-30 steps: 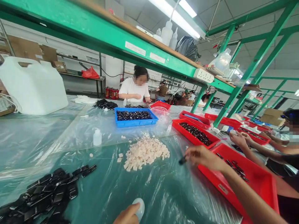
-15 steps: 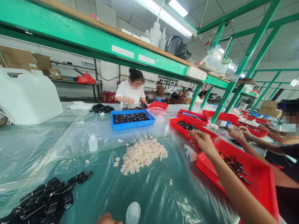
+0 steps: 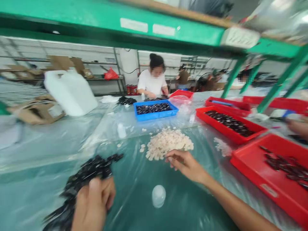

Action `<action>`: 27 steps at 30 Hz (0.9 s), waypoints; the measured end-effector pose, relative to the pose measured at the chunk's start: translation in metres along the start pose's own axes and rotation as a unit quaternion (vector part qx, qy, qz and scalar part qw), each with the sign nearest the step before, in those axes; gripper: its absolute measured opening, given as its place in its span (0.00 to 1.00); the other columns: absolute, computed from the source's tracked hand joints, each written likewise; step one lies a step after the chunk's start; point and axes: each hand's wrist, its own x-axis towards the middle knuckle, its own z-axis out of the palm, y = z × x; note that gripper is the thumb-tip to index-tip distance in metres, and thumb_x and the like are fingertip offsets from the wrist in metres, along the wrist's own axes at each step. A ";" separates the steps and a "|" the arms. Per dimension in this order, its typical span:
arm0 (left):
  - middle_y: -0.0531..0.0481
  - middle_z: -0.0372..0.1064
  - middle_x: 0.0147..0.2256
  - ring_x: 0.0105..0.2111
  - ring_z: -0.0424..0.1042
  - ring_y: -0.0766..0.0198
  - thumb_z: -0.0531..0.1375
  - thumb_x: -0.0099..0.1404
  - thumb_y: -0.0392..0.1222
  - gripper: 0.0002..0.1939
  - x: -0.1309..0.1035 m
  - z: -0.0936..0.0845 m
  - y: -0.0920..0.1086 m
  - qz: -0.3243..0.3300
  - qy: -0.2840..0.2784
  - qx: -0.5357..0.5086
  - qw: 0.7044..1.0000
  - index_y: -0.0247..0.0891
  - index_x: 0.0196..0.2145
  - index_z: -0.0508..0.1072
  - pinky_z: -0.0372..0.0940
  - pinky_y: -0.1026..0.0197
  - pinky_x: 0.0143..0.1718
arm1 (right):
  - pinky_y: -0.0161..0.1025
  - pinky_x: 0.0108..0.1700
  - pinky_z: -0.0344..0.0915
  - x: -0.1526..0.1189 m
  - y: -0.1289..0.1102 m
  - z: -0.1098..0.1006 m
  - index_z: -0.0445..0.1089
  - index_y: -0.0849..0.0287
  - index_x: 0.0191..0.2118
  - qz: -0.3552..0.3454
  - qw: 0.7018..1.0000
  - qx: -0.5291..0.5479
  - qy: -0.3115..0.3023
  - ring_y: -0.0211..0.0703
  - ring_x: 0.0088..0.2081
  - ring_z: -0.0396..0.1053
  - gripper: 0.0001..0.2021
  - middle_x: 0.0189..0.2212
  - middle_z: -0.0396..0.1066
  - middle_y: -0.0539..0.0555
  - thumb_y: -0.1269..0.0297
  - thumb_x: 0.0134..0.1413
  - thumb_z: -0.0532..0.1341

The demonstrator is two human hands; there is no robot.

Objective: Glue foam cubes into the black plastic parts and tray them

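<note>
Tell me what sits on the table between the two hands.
Head view: a small clear bottle stands alone on the plastic sheet, between the left hand and right hand.

— Where are you working?
— You're on a factory assembly line: long plastic-covered bench [image 3: 36, 141], green racking [image 3: 101, 16] overhead, red trays [image 3: 252, 166] and a blue tray [image 3: 156, 115] of small black parts (co-workers [image 3: 154, 81] seated beyond).

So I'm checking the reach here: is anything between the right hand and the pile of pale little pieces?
Nothing visible. The right hand sits at the near edge of the pile of pale pieces, fingertips about touching it. The small clear bottle stands nearer the camera, off that line.
</note>
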 end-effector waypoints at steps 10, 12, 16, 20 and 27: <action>0.47 0.76 0.45 0.43 0.78 0.57 0.63 0.73 0.43 0.08 0.033 -0.034 -0.038 -0.027 -0.100 0.289 0.952 0.36 0.46 0.76 0.74 0.49 0.45 | 0.46 0.50 0.77 -0.018 -0.006 0.019 0.77 0.46 0.54 -0.078 0.988 -0.008 -0.134 0.53 0.52 0.77 0.19 0.51 0.78 0.55 0.64 0.56 0.69; 0.45 0.76 0.49 0.48 0.77 0.55 0.64 0.73 0.41 0.09 0.032 -0.030 -0.048 -0.020 -0.136 0.326 0.935 0.36 0.47 0.76 0.74 0.47 0.48 | 0.46 0.48 0.78 -0.019 -0.006 0.026 0.78 0.48 0.50 -0.068 0.994 -0.002 -0.089 0.54 0.51 0.77 0.15 0.47 0.78 0.56 0.56 0.57 0.69; 0.43 0.72 0.57 0.55 0.73 0.51 0.64 0.72 0.41 0.12 0.030 -0.017 -0.062 0.029 -0.182 0.351 0.918 0.38 0.51 0.76 0.70 0.41 0.56 | 0.46 0.47 0.77 -0.018 -0.008 0.037 0.78 0.49 0.48 -0.037 0.998 0.007 -0.048 0.55 0.50 0.76 0.17 0.45 0.78 0.57 0.46 0.59 0.67; 0.44 0.74 0.54 0.54 0.74 0.52 0.63 0.73 0.42 0.10 0.033 -0.008 -0.065 0.048 -0.185 0.323 0.927 0.38 0.49 0.76 0.69 0.41 0.56 | 0.48 0.48 0.76 -0.019 -0.009 0.034 0.77 0.48 0.51 -0.004 0.996 0.003 -0.087 0.58 0.53 0.74 0.22 0.48 0.77 0.58 0.42 0.57 0.66; 0.48 0.76 0.43 0.39 0.77 0.59 0.62 0.74 0.45 0.10 0.027 -0.003 -0.042 0.003 -0.143 0.081 0.986 0.36 0.46 0.76 0.74 0.51 0.43 | 0.49 0.59 0.69 -0.016 -0.014 0.019 0.75 0.45 0.55 0.039 0.975 0.021 -0.216 0.55 0.57 0.71 0.20 0.56 0.74 0.53 0.53 0.57 0.70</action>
